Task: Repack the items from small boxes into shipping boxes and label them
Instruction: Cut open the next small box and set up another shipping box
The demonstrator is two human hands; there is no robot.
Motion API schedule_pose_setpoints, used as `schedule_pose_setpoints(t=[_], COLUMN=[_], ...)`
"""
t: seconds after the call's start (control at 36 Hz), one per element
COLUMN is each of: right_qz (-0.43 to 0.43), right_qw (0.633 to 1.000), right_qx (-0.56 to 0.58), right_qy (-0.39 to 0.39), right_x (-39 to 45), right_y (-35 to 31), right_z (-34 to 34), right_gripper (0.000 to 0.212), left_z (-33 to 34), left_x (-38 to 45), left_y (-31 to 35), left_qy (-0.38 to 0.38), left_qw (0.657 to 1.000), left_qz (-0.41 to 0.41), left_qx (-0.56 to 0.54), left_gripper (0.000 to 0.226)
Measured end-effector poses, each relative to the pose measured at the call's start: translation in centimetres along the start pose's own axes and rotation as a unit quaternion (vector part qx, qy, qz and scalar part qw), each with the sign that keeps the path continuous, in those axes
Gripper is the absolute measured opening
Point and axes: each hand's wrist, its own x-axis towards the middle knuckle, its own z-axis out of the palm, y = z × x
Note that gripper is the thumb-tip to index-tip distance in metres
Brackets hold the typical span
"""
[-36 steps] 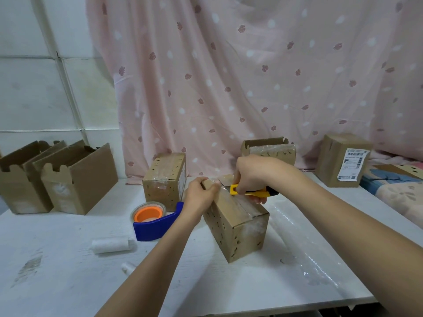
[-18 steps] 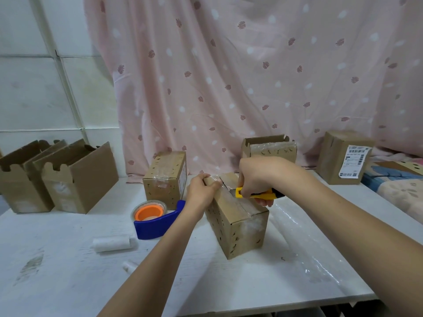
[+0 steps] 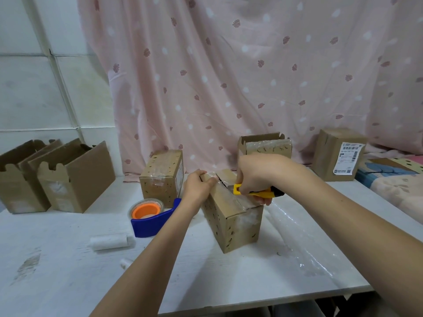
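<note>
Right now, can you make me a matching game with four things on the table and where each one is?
Things:
1. utility knife
2. tape dispenser
3. labelled box
4. open empty boxes

Places:
A. far left of the table
B. in the right hand, on top of the small box
C. far right, by the curtain
D. just left of the left hand's arm

Pairs: 1-B, 2-D, 3-C, 4-A
</note>
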Motion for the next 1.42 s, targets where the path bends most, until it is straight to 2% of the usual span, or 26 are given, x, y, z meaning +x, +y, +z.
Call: schedule_pose_setpoints(t=[0.17, 0.36, 0.5, 0.64, 0.75, 0.92, 1.08, 1.25, 1.42], right_qz=[0.036, 0.046, 0.039, 0.035, 0.023, 0.019, 0.029, 0.048, 0.026], right_qw=[0.997, 0.995, 0.995, 0.995, 0.993, 0.994, 0.996, 0.995, 0.995], right_qx=[0.038, 0.065, 0.065, 0.074, 0.094, 0.090, 0.061, 0.062, 0.078], right_qy=[-0.050, -0.061, -0.062, -0.064, -0.061, -0.055, -0.060, -0.066, -0.063], right_x=[-0.8, -0.4, -0.8, -1.2, -1.3, -2.0, -2.5, -1.7, -2.0], right_y=[0.7, 0.7, 0.6, 0.9, 1.2, 1.5, 1.2, 0.7, 1.3], right_z=[0.2, 1.2, 0.5, 0.2, 0.4, 0.5, 0.3, 1.2, 1.2], right_gripper=[0.024, 0.021, 0.024, 0.025, 0.023, 0.018, 0.027, 0.022, 0.023], left_z=[0.1, 0.2, 0.1, 0.4, 0.6, 1.3, 1.3, 1.0, 0.6], left_x=[0.3, -0.1, -1.4, -2.4, -2.6, -2.2, -1.7, -1.5, -1.5], left_y=[-0.1, -0.2, 0.0, -0.4, -1.2, -1.0, -0.7, -0.9, -1.2], left_qy=[0.003, 0.009, 0.025, -0.029, -0.075, -0.076, -0.092, -0.099, -0.119], left_qw=[1.000, 1.000, 0.999, 0.994, 0.996, 0.997, 0.996, 0.995, 0.993], left_qz=[-0.004, 0.003, 0.037, 0.069, 0.030, 0.012, 0.001, 0.001, 0.006], left_qx=[-0.005, -0.022, 0.010, 0.081, 0.035, 0.010, -0.002, -0.010, -0.005], left_gripper=[0.057, 0.058, 0.059, 0.065, 0.061, 0.061, 0.063, 0.064, 0.084])
